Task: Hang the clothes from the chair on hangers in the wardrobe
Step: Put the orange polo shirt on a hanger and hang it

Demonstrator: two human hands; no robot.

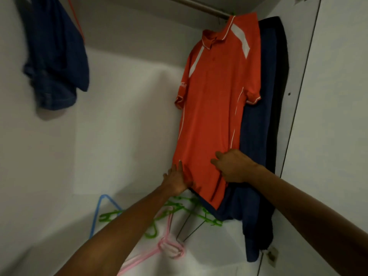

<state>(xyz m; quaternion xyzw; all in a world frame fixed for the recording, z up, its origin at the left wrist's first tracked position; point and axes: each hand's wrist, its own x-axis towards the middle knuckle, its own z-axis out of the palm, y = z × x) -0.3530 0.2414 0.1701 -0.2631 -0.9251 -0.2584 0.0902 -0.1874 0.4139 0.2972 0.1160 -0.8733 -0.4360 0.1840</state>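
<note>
Hands both at the lower hem of the orange polo shirt (215, 100), which hung on a green hanger from the wardrobe rail (199, 5), directly above them. Left hand (176, 181): grip spread, fingers straight and flat against the hem's left corner. Right hand (232, 166): fingers loosely bent, resting on the hem's right part; whether this grip pinched cloth could not be told. Dark navy garment (256, 136) hung just behind the shirt, beyond the right hand. Denim piece (53, 56) hung well apart, up and left of the left hand. Spare hangers lay on the wardrobe floor under the left forearm: green hangers (179, 208), pink hanger (169, 248), blue hanger (99, 214).

Step judged: smoothing the hung shirt; hanging of this item looked complete. Chair not in view, so remaining clothes unknown. Next move would call for releasing the hem, taking a spare hanger from below, and fetching another garment
</note>
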